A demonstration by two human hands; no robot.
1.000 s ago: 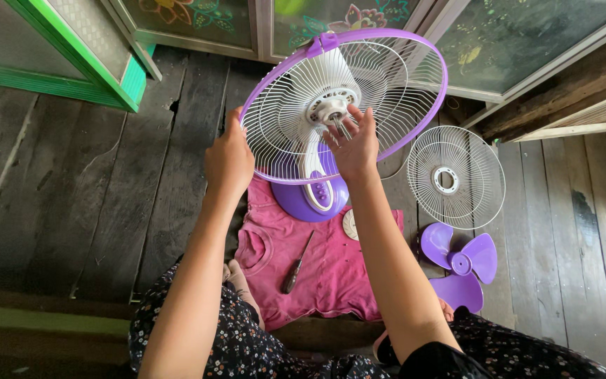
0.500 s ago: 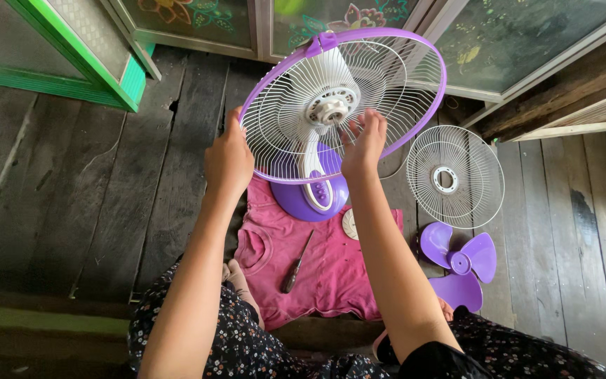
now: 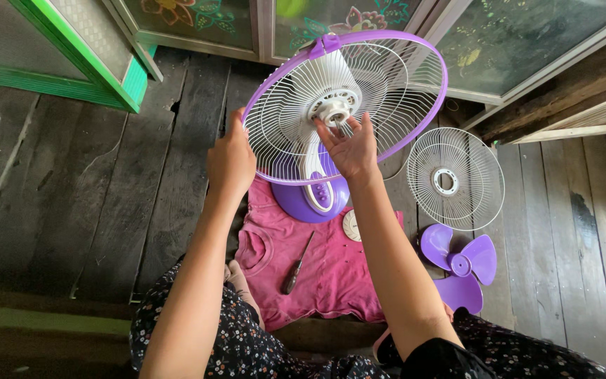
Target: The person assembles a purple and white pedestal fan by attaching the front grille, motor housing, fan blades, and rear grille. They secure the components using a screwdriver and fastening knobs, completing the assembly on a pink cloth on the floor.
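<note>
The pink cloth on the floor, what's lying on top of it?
On the pink cloth: a screwdriver, a small round cap and the fan's purple base. The person's right arm covers part of it.

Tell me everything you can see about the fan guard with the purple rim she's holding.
The rear fan guard is a round cage of thin white wire ribs ringed by a purple plastic rim with a clip on top. It is mounted on the fan, tilted toward the camera, no blade fitted. The left hand grips its rim; the right hand reaches through to the white central hub.
</note>
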